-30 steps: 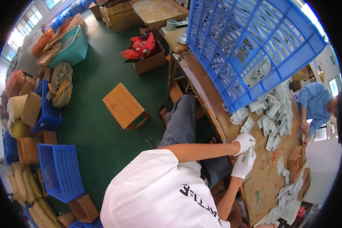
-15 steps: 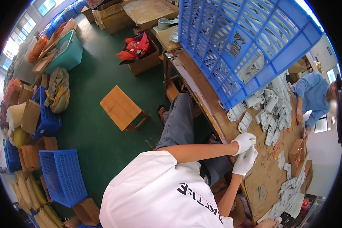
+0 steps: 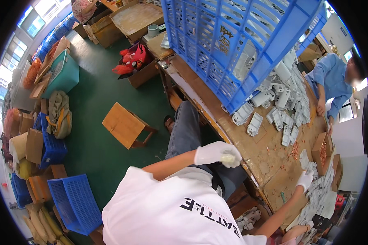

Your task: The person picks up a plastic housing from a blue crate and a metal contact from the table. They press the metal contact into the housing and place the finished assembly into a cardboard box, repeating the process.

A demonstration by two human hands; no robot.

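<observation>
My left hand (image 3: pixel 216 154), in a white glove, is closed around a small pale yellowish piece (image 3: pixel 228 158) near the table's front edge. The exact kind of that piece does not show. Stretched out over the table, my gloved right hand (image 3: pixel 305 180) is at the edge of a spread of flat white plastic parts (image 3: pixel 313 192). Its fingers blend with the white parts, so their grip is unclear. Farther off, white plastic housings (image 3: pixel 288 114) lie heaped on the brown tabletop (image 3: pixel 253 157), with several loose ones at the near side.
A big blue crate (image 3: pixel 216 49) of white parts stands at the table's far end. Small copper-coloured pieces (image 3: pixel 292 152) lie scattered near a cardboard box (image 3: pixel 322 153). Across the table is a person in blue (image 3: pixel 331 77); another person's hand (image 3: pixel 300 231) shows below. A wooden stool (image 3: pixel 124 124) stands left.
My hands, together before, are now apart. The left has drawn back leftward with the pale piece; the right has reached rightward to the white parts. The whole view has shifted slightly.
</observation>
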